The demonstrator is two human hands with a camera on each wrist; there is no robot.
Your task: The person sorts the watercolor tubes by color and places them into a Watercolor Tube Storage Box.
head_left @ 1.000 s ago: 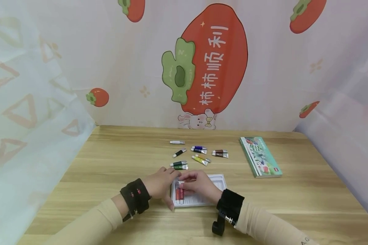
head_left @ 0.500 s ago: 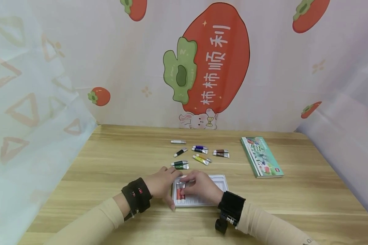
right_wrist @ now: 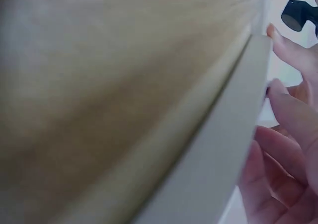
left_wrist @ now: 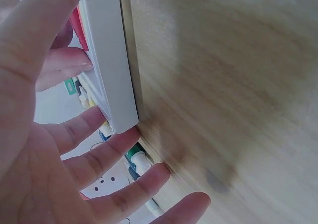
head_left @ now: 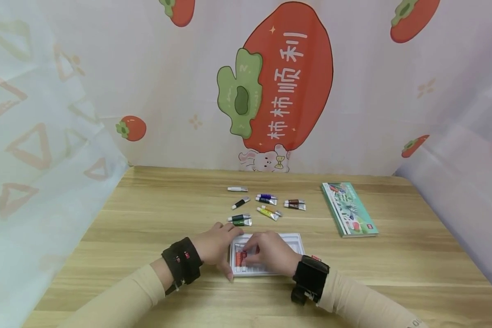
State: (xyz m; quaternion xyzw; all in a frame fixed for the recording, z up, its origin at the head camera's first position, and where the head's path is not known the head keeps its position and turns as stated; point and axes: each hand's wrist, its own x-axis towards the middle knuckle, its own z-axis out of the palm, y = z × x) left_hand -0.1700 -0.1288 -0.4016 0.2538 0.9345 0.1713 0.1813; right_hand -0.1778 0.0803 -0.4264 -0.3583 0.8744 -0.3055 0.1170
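A white paint tray [head_left: 291,240] lies on the table in front of me, holding an orange-red paint tube [head_left: 238,258] and a red paint tube [head_left: 243,256] side by side at its left end. My right hand [head_left: 272,251] reaches over the tray, with bent index finger and thumb at the red tube; its other fingers are partly hidden. Along the tray's left side rests my left hand [head_left: 218,248], thumb by the near corner, fingers by the far one. Its fingers look spread and nearly straight in the left wrist view, two touching the tray's corner [left_wrist: 121,119].
Beyond the tray lie green tubes [head_left: 241,220], yellow tubes [head_left: 269,212], blue tubes [head_left: 266,199], brown tubes [head_left: 295,204], a black tube [head_left: 240,203] and a white tube [head_left: 238,189]. A teal illustrated box [head_left: 350,209] lies at the right. A printed curtain [head_left: 168,91] hangs behind.
My right hand has turned slightly and its fingertips have slid a little toward me along the red tube, which now lies lower in the tray. The left hand stays in place.
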